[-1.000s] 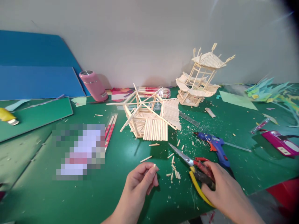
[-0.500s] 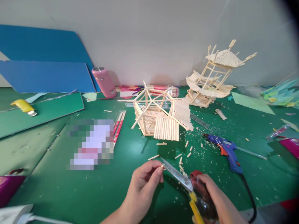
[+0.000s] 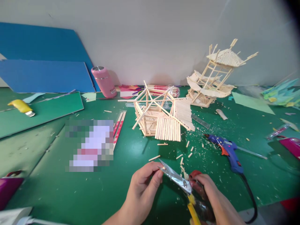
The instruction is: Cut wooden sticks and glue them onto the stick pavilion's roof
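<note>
Left hand (image 3: 144, 187) pinching wooden stick (image 3: 163, 168), right hand (image 3: 212, 195) grasping scissors (image 3: 180, 182) at the stick's four o'clock, stick-built model (image 3: 167, 129) at its twelve o'clock.

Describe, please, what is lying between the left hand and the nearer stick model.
In the head view, two short loose sticks lie between the left hand and the nearer stick model; the scissors' blade tips also reach in there.

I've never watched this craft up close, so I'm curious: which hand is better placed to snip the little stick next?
Probably the right hand: it grips the scissors, held open at the small stick. The left hand pinches that stick, so it seems better suited to steadying it.
</note>
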`<state>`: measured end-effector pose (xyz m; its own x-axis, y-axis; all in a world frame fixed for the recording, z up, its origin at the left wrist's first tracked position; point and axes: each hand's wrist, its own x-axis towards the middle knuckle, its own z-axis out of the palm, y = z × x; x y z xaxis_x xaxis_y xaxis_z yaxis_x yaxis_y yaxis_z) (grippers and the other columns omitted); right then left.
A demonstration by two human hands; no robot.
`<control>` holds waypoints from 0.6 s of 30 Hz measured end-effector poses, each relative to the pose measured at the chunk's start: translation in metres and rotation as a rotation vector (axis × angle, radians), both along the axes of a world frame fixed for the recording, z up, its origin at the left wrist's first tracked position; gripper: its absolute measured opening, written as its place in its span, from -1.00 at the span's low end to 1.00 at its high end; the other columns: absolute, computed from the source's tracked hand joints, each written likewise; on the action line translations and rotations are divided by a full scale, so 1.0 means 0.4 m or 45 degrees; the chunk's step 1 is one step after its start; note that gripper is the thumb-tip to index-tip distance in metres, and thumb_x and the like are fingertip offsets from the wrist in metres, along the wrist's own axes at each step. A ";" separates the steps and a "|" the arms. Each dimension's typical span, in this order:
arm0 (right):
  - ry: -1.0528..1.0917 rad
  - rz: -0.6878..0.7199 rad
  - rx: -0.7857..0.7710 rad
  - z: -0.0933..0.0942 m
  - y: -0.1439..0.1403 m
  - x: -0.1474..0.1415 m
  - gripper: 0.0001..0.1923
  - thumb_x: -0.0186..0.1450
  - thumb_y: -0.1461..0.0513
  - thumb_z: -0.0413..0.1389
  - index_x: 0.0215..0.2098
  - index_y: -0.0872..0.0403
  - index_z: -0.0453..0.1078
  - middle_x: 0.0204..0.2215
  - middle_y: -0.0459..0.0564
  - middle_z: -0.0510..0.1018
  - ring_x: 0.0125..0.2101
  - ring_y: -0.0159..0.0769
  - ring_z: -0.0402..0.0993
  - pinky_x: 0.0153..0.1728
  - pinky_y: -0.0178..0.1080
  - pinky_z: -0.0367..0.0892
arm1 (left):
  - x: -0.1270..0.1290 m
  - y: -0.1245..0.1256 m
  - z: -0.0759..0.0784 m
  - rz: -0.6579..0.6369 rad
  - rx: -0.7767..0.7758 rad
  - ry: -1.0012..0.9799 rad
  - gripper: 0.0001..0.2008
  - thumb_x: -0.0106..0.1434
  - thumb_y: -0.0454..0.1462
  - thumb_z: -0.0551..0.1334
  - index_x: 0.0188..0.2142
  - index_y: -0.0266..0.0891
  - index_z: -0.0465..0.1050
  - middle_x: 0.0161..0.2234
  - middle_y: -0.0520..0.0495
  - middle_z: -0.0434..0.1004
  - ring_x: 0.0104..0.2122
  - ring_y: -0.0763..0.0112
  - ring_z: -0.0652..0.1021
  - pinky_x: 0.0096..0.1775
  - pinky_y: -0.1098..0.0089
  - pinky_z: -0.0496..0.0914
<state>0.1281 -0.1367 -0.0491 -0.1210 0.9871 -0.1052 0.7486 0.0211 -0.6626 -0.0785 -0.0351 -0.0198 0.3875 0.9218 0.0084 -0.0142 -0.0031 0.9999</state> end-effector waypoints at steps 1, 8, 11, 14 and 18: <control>0.011 -0.009 -0.008 0.002 0.002 -0.002 -0.13 -0.05 0.35 0.14 0.11 -0.02 -0.25 0.02 0.22 0.24 -0.02 -0.01 0.35 -0.10 -0.10 0.37 | 0.000 0.000 0.002 -0.002 0.015 0.011 -0.87 0.23 -0.32 0.13 -0.34 -0.24 0.46 -0.48 0.01 0.42 -0.52 0.50 0.34 -0.51 0.55 0.25; -0.008 -0.034 -0.034 0.014 0.011 -0.009 -0.17 -0.04 0.35 0.14 0.10 -0.01 -0.20 -0.02 0.19 0.30 -0.05 -0.04 0.38 -0.12 -0.11 0.37 | -0.002 0.001 0.004 0.008 0.091 0.026 -0.87 0.21 -0.36 0.13 -0.36 -0.24 0.46 -0.46 0.02 0.45 -0.50 0.50 0.37 -0.46 0.55 0.29; 0.033 -0.035 -0.063 0.014 0.009 -0.012 -0.16 -0.04 0.36 0.15 0.10 -0.02 -0.21 -0.01 0.18 0.28 -0.04 -0.05 0.36 -0.11 -0.10 0.36 | -0.002 0.002 0.006 0.005 0.105 0.029 -0.87 0.21 -0.37 0.13 -0.35 -0.24 0.46 -0.46 0.01 0.46 -0.50 0.49 0.38 -0.46 0.55 0.29; 0.090 -0.048 -0.094 0.013 0.008 -0.013 -0.17 -0.03 0.36 0.15 0.09 -0.04 -0.20 -0.02 0.16 0.28 -0.05 -0.07 0.37 -0.12 -0.11 0.37 | -0.002 0.002 0.009 0.007 0.104 0.040 -0.86 0.21 -0.37 0.12 -0.36 -0.26 0.46 -0.46 0.00 0.47 -0.50 0.49 0.38 -0.49 0.55 0.28; 0.119 -0.044 -0.082 -0.001 0.005 -0.006 -0.17 -0.03 0.36 0.15 0.10 -0.05 -0.19 0.01 0.16 0.27 -0.02 -0.05 0.34 -0.09 -0.08 0.34 | -0.002 0.002 0.007 0.003 0.104 0.054 -0.86 0.21 -0.37 0.12 -0.37 -0.25 0.47 -0.46 0.01 0.47 -0.52 0.50 0.37 -0.52 0.56 0.26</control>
<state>0.1256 -0.1348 -0.0495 -0.0992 0.9824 -0.1585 0.6831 -0.0486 -0.7287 -0.0793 -0.0345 -0.0169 0.3867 0.9197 0.0675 0.0279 -0.0849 0.9960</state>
